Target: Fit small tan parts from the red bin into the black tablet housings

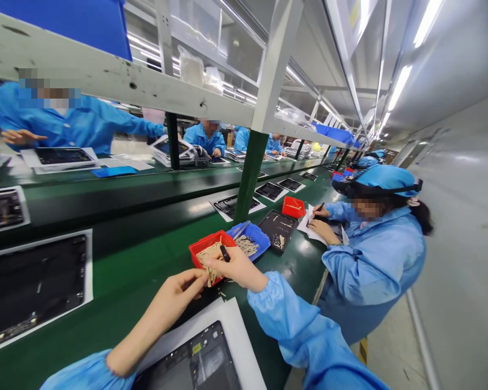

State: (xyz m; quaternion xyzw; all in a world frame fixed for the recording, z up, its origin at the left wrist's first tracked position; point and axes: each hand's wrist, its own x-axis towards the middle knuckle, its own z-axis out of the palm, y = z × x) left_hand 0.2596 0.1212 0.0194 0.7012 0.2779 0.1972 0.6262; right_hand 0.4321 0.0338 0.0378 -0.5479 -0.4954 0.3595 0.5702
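My right hand (242, 268) is closed around a black pen-like tool (225, 253), whose lower end is hidden by the fingers. It hovers over a red bin (193, 252) full of small pale strips (207, 253). At the bin's near edge, the thumb and fingers of my left hand (185, 287) are pinched together; what they hold is too small to make out. Touching the red bin is a blue bin (264, 241) with more short pale pieces (246, 245). Below my hands a dark device housing (203, 357) lies on white paper (244, 338), partly cut off by the frame.
A black tray (277, 225) and another red bin (293, 207) stand further right. Beside them a co-worker (374, 260) bends over a housing. Papered housings (36, 281) lie on the green bench (142, 254). A green-and-white post (250, 173) rises behind the bins. Other workers sit opposite.
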